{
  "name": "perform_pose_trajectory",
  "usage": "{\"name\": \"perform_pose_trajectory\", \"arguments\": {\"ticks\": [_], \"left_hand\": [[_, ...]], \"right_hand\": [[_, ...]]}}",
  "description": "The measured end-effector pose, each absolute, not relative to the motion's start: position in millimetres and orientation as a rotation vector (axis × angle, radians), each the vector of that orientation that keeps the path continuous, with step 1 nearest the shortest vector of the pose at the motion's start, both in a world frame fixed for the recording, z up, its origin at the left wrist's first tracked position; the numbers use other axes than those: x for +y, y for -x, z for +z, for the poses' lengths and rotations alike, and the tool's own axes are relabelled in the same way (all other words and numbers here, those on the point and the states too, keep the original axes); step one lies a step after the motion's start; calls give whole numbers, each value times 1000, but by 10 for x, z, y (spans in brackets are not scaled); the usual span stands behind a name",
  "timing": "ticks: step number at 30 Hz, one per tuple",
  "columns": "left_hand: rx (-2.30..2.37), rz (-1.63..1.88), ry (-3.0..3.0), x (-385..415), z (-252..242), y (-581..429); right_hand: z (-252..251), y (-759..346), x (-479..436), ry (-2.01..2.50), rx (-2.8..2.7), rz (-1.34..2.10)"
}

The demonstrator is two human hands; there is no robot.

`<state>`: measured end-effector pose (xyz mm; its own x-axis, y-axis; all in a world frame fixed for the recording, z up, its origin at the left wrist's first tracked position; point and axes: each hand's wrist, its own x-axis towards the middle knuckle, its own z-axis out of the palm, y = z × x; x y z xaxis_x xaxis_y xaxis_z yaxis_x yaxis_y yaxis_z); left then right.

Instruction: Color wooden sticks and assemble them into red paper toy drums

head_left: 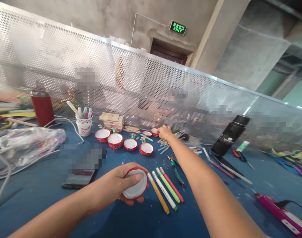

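My left hand [128, 181] holds a round red lid [133, 185] with a whitish inside. The thumb presses on its inner face while the fingers curl beneath. At the back of the table, my right hand [165, 132] reaches out with bent fingers, gripping the right edge of a small red lid [154, 130]. Another red lid [147, 133] lies just left of it. Farther left stand several red lids with white insides, some stacked, such as this front one [146, 148]; small colourful bits [133, 135] show at their back rims.
Several markers [163, 190] and teal-handled pliers [177, 172] lie between my arms. Thin sticks [165, 143] lie near my right hand. A pen cup [83, 125], red flask [42, 108], phone [82, 168] and plastic bag [39, 142] are left; a black bottle [230, 135] and magenta power strip [282, 213] are right.
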<state>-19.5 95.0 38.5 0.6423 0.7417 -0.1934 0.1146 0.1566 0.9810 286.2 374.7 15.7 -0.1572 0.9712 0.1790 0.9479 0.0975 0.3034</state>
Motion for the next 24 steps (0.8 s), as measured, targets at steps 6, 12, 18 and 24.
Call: {"name": "perform_pose_trajectory", "arguments": {"ticks": [6, 12, 18, 24], "left_hand": [[808, 524, -1353, 938, 400, 194], [812, 522, -1351, 925, 411, 186], [822, 500, -1356, 925, 452, 184], [886, 608, -1276, 961, 532, 192]], "right_hand": [[178, -2821, 3719, -1950, 2297, 492], [196, -2722, 3795, -1977, 2279, 436], [297, -2678, 3702, -1994, 2317, 417], [573, -2640, 3404, -2024, 2429, 282]]}}
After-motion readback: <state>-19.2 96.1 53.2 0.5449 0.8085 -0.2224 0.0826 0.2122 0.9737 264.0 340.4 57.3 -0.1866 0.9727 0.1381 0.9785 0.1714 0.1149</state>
